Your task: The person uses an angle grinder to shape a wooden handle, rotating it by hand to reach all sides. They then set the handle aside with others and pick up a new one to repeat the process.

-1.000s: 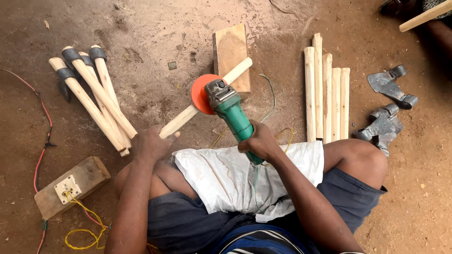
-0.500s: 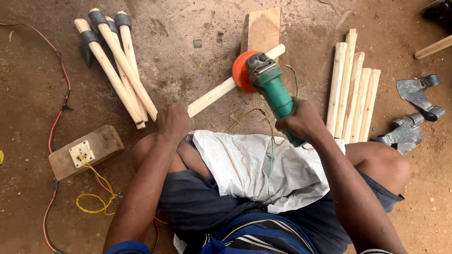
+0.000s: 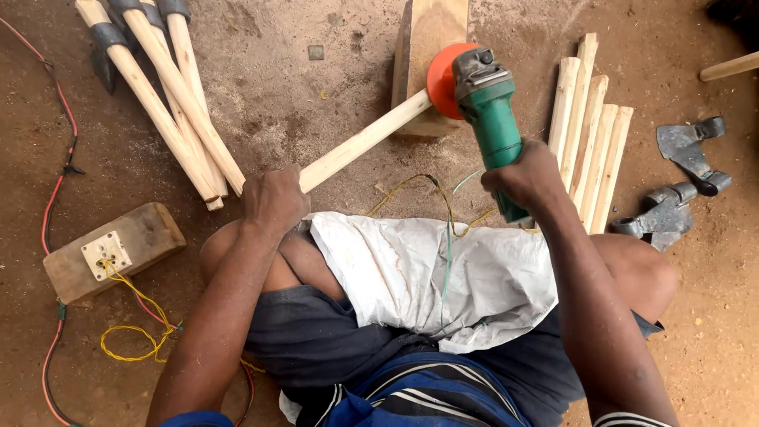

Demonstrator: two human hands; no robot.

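I sit on the dirt floor with a white cloth [image 3: 427,277] over my lap. My left hand [image 3: 273,202] grips the near end of a pale wooden handle [image 3: 364,142] that slants up to the right and rests on a wooden block [image 3: 431,47]. My right hand [image 3: 526,178] holds a green angle grinder [image 3: 490,119] by its body. Its orange disc [image 3: 441,79] touches the far end of the handle over the block.
Finished hammers with wooden handles [image 3: 162,95] lie at upper left. A row of bare wooden sticks [image 3: 589,134] lies right of the grinder, with metal hammer heads [image 3: 680,174] beyond. A wooden socket box [image 3: 111,249] with red and yellow wires [image 3: 130,332] sits at left.
The view has shifted, so everything sits lower and to the right in the picture. The grinder disc has stayed at the far end of the handle. Both hands keep their grips.
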